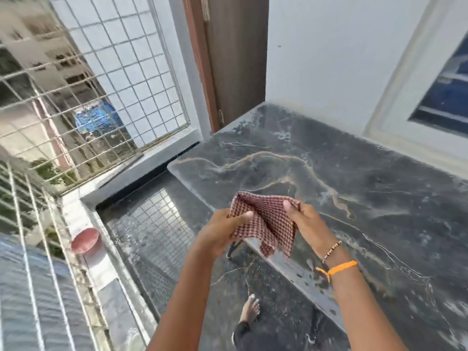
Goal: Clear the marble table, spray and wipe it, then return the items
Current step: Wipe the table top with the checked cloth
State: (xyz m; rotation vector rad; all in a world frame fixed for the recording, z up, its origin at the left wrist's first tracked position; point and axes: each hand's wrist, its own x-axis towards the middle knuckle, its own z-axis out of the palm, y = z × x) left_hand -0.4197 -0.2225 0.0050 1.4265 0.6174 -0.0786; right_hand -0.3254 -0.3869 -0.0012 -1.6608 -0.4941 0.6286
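Observation:
A red-and-white checked cloth [266, 221] hangs between both my hands above the near left edge of the dark marble table [342, 173]. My left hand [225, 229] grips its left side, thumb on top. My right hand [306, 219] pinches its right corner; that wrist wears a bead bracelet and an orange thread. The cloth's lower corners dangle free over the table edge. The table top shows pale veins and nothing standing on it. No spray bottle is in view.
A white wall and a window frame [405, 102] bound the table's far side. A brown door [235, 59] stands behind its far left corner. A metal grille [88, 84] closes the balcony at left. A pink bowl [84, 240] sits on the ledge. My bare foot [250, 309] is on the dark floor.

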